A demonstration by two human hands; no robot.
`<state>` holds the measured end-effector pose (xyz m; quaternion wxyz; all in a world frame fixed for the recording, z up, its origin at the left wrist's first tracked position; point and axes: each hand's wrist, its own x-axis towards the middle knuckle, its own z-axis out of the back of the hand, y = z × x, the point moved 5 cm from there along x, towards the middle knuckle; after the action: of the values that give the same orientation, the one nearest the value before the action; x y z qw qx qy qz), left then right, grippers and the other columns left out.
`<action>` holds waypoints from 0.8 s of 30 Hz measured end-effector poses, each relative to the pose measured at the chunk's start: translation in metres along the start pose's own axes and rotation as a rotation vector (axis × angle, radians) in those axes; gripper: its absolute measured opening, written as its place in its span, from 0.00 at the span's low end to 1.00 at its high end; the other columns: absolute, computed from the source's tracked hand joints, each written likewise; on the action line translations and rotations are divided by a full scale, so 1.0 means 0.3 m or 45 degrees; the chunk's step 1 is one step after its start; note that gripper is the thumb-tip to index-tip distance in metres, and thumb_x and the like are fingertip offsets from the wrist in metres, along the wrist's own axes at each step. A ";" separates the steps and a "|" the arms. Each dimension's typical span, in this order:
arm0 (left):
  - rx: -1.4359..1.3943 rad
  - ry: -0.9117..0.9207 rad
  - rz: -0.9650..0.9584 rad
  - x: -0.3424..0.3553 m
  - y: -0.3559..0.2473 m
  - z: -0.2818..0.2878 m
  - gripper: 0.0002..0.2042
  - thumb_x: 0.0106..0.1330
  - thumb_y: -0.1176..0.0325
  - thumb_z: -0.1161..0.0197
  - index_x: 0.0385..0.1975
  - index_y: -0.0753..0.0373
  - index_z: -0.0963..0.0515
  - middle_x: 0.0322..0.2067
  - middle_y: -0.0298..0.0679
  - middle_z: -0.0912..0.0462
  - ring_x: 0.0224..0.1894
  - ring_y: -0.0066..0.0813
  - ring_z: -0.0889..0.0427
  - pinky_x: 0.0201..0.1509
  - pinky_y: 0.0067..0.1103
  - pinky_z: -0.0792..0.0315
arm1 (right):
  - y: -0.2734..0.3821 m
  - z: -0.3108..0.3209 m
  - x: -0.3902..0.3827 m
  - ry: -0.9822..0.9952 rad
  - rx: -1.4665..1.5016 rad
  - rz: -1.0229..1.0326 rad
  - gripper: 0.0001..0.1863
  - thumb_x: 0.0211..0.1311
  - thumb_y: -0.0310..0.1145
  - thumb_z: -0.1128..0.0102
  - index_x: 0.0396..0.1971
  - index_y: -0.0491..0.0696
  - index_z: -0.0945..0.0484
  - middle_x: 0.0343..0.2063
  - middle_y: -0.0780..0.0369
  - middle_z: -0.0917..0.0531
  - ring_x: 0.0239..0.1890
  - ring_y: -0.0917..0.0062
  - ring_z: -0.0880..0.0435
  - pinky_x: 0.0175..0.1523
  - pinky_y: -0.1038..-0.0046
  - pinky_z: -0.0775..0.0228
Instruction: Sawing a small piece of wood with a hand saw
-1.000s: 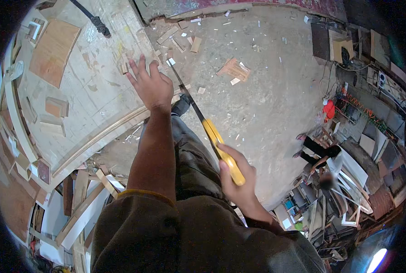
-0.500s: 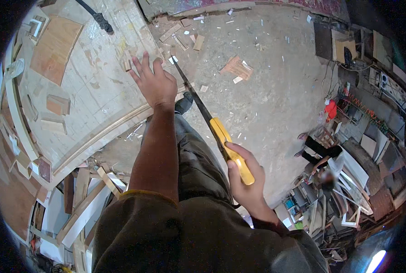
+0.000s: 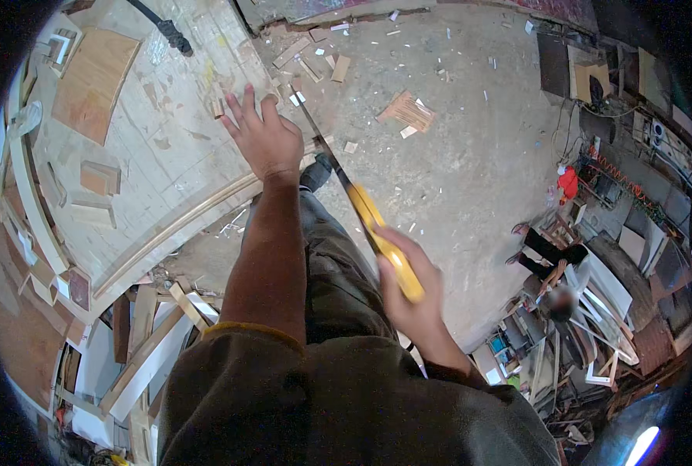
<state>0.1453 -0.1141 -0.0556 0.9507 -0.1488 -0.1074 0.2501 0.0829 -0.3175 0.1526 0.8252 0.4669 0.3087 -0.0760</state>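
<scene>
My right hand [image 3: 412,281] is wrapped round the yellow handle of a handsaw [image 3: 367,208]. The dark, narrow blade slants away up and left, crossing beside the right edge of the worktable [image 3: 183,151]. My left hand [image 3: 272,144] lies palm down near that edge, just left of the blade, fingers spread. A small brown wood piece [image 3: 218,107] shows by its fingertips; another bit of brown wood shows beside the blade. Whether the two join beneath my palm is hidden.
On the tabletop lie a curved plywood sheet [image 3: 96,84], wood blocks [image 3: 100,178] and a dark cable [image 3: 173,35]. Offcuts [image 3: 406,111] litter the concrete floor. Stacked timber [image 3: 148,365] stands lower left. A person [image 3: 551,260] sits among boards at right.
The handsaw and my right hand have shifted a little forward and left, along the blade's line. My left hand has stayed almost in place.
</scene>
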 end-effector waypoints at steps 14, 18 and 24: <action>-0.039 0.012 -0.010 -0.021 0.000 0.002 0.12 0.62 0.76 0.46 0.45 0.58 0.24 0.65 0.49 0.31 0.74 0.60 0.44 0.73 0.59 0.52 | 0.000 -0.021 0.053 -0.135 -0.021 0.187 0.18 0.68 0.26 0.39 0.57 0.46 0.23 0.45 0.52 0.13 0.42 0.78 0.13 0.48 0.77 0.24; -0.032 0.008 -0.011 -0.019 -0.017 0.006 0.12 0.61 0.76 0.45 0.44 0.58 0.23 0.65 0.49 0.30 0.74 0.60 0.44 0.73 0.58 0.52 | 0.037 0.041 -0.051 -0.111 0.002 0.121 0.18 0.69 0.27 0.38 0.57 0.47 0.23 0.44 0.51 0.14 0.40 0.81 0.14 0.45 0.77 0.24; 0.003 0.040 -0.008 -0.015 0.009 -0.026 0.14 0.60 0.75 0.44 0.45 0.57 0.22 0.66 0.46 0.31 0.75 0.58 0.45 0.75 0.57 0.54 | 0.006 -0.031 0.038 -0.156 -0.050 0.230 0.17 0.70 0.26 0.41 0.56 0.41 0.23 0.43 0.56 0.12 0.37 0.84 0.16 0.45 0.80 0.25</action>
<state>0.1425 -0.1159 -0.0643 0.9532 -0.1515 -0.0925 0.2448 0.0888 -0.3070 0.1439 0.8550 0.4711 0.2157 -0.0237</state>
